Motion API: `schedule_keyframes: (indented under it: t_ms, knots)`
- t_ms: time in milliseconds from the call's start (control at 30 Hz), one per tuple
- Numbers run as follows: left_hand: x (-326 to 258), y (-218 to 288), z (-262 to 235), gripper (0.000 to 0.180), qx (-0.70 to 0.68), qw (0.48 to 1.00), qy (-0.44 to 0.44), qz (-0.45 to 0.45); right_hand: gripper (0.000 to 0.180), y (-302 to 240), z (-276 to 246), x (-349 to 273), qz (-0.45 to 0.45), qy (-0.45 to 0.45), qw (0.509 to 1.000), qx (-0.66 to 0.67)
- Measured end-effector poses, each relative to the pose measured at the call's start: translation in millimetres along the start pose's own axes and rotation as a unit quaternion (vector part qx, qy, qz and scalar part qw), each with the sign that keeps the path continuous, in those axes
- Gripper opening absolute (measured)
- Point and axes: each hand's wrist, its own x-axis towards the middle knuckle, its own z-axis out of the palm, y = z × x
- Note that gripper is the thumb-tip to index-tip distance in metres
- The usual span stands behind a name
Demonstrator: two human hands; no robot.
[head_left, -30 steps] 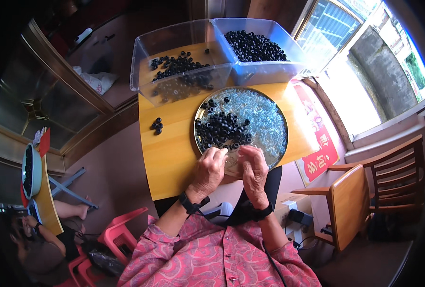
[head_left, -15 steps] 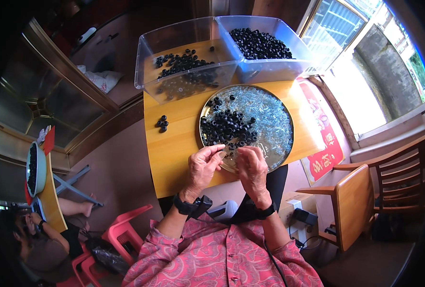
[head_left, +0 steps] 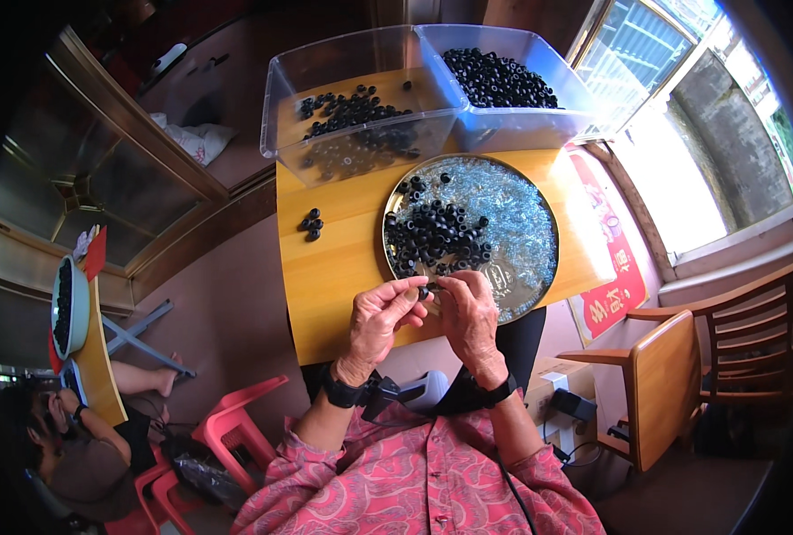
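Observation:
In front of my body, my left hand point(head_left: 380, 318) pinches a small black cap-like piece point(head_left: 424, 292) between thumb and fingertips. My right hand point(head_left: 470, 318) is closed in a pinch right beside it, fingertips almost meeting the left ones; what they hold, if anything, is too small to make out. Both hands are over the near rim of a round metal tray point(head_left: 384, 234). A heap of black hollow pieces point(head_left: 437, 234) fills its left part. Tiny clear bluish pieces point(head_left: 514, 209) are spread over its right part.
Behind the tray stand a clear plastic bin point(head_left: 276, 116) with scattered black pieces and a bluish bin point(head_left: 512, 120) with many more. Several black pieces point(head_left: 312, 225) lie on the yellow table point(head_left: 325, 285). A wooden chair point(head_left: 664, 383) stands right; another person point(head_left: 84, 455) sits far left.
My hands have come closer together, and a black piece now shows at my left fingertips. The whole view has shifted slightly.

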Motion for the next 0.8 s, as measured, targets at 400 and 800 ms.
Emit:
schedule_keyframes:
  t_ms: [400, 800]
  knots:
    - [-18.6, -1.2, -2.5, 0.029, -0.061, 0.998, 0.013, -0.004, 0.017, -3.3, -0.6, -2.3, 0.000, 0.010, 1.000, 0.011]
    - [-40.3, 6.1, -1.9, 0.028, -0.214, 0.975, -0.058, -0.013, 0.011, -11.1, 1.8, -2.8, -0.025, -0.001, 0.997, -0.073]
